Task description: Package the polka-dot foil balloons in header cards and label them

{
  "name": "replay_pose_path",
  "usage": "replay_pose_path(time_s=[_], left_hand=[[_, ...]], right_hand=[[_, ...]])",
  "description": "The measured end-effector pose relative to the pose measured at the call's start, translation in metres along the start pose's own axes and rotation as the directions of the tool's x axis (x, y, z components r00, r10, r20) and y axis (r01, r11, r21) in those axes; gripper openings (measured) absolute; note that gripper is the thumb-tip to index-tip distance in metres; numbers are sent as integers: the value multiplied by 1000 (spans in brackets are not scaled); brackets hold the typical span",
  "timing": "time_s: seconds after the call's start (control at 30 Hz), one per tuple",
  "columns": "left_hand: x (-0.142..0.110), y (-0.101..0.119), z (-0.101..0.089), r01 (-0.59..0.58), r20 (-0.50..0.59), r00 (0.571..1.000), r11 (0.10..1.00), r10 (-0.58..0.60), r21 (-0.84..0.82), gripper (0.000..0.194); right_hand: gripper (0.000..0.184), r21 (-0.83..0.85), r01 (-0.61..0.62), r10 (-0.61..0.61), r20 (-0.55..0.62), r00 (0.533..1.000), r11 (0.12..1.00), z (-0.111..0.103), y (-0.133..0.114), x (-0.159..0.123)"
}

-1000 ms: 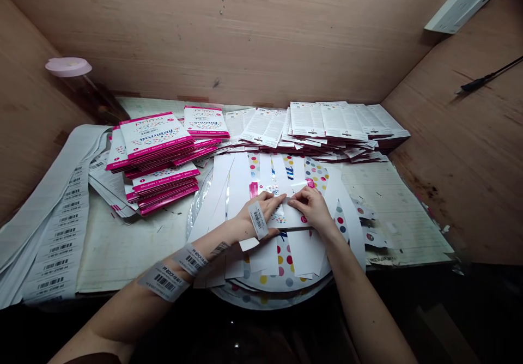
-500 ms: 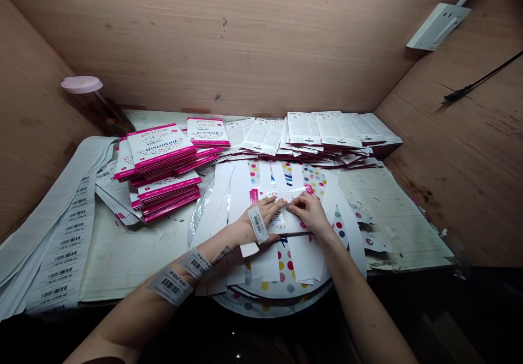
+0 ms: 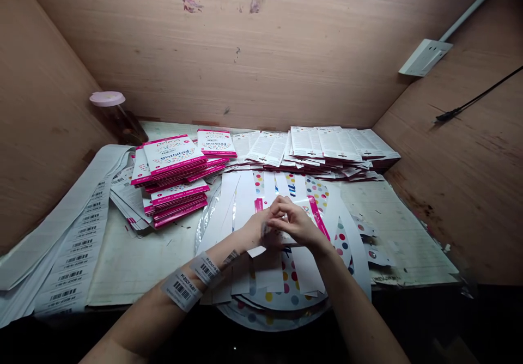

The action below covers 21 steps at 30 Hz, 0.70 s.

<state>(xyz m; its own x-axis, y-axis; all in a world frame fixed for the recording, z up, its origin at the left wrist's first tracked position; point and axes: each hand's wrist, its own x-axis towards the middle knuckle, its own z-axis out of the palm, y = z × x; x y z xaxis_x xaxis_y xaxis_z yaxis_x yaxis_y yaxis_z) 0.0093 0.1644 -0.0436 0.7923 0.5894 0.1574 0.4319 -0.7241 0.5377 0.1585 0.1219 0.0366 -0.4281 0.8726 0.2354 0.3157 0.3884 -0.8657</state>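
Note:
My left hand is over a white card packet with pink bands, its fingers mostly hidden behind my other hand. Across it reaches my right hand, fingers bent and drawn together at a barcode sticker on the back of the left hand; the sticker is blurred. More barcode stickers cling to my left forearm, and a small white tab sticks out at the wrist. Beneath lie white paper strips and round foil balloons with coloured dots.
Stacked pink-and-white balloon packets stand at the left, and a row of packets showing their backs lines the rear. Long strips of barcode labels hang at the left edge. A lidded bottle leans near the back-left corner.
My right hand has moved left from the card to the back of my left hand. The card's right pink band now shows more fully and slanted. The camera view has tilted up slightly.

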Motion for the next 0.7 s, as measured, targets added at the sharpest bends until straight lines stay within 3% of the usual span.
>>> replay_pose_path(time_s=[0.13, 0.23, 0.4, 0.53, 0.63, 0.7], left_hand=[[-1, 4, -9, -113, 66, 992, 991, 108, 69, 48], [0, 6, -14, -130, 100, 988, 981, 116, 142, 50], [-1, 7, -13, -128, 100, 989, 980, 113, 151, 65], [-3, 8, -13, -113, 91, 991, 980, 99, 165, 64], [-6, 11, -16, -56, 95, 995, 986, 42, 155, 72], [-7, 13, -19, -40, 102, 994, 989, 26, 142, 75]], right_hand=[[10, 116, 49, -49, -2, 999, 992, -6, 3, -34], [5, 149, 46, -39, -48, 998, 988, -10, 8, -53], [8, 178, 70, -47, -130, 990, 982, -6, 10, -54], [11, 177, 114, -86, -156, 984, 978, -9, 4, -52], [16, 256, 47, 24, -265, 964, 965, -26, 12, -48], [19, 192, -89, 131, -222, 966, 977, -40, 25, -40]])
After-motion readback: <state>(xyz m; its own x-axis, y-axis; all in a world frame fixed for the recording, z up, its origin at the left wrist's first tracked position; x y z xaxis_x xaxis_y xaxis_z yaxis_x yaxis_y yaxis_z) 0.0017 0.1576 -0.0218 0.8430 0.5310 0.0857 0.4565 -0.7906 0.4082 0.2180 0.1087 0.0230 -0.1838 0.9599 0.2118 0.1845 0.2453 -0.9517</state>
